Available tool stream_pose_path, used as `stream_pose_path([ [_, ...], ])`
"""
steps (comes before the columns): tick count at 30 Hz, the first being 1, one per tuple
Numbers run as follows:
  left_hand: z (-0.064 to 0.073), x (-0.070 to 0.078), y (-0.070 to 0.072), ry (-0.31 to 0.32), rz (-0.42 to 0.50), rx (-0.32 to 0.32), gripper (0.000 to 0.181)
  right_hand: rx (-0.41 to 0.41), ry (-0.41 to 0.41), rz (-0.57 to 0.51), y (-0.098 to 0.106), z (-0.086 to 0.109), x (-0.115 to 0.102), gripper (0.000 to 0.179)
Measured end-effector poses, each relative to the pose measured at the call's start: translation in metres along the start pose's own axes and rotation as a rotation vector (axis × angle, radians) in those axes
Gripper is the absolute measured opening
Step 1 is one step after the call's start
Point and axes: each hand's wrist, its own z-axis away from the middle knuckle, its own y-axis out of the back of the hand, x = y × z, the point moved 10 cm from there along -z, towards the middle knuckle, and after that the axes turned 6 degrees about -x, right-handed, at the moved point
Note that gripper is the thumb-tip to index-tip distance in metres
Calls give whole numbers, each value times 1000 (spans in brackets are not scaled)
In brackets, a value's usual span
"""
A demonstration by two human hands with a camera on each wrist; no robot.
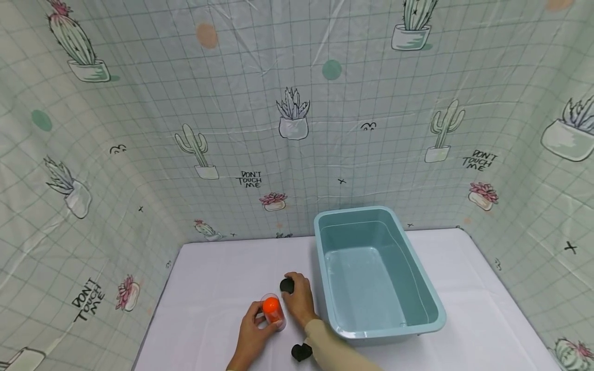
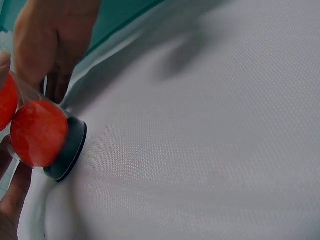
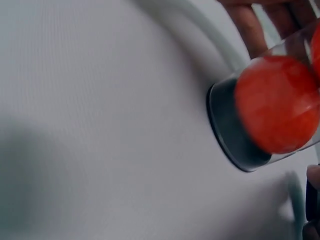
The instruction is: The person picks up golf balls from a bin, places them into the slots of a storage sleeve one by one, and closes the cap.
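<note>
My left hand grips a clear cylindrical container with a dark base. Orange balls sit inside it, one above another. Beside it, to the right, my right hand holds a black round cap in its fingertips; only a thin dark part of it shows at the right edge of the right wrist view. The container's base is close to the white cloth; whether it touches is hard to tell.
A blue-green plastic tub stands to the right of both hands. Close to my right forearm lie small black rounded things, partly covered by the sleeve. White cloth covers the table, and a cactus-print curtain hangs behind it.
</note>
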Motion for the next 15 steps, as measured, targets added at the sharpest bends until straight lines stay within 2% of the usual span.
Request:
stream_pose_path([
  [5, 0, 1, 1, -1, 2, 3, 52, 29, -25, -37, 9, 6, -4, 41],
  [11, 1, 1, 1, -1, -20, 5, 52, 76, 18, -36, 23, 11, -18, 42],
  [15, 0, 2, 1, -3, -16, 5, 51, 65, -18, -70, 30, 13, -26, 41],
])
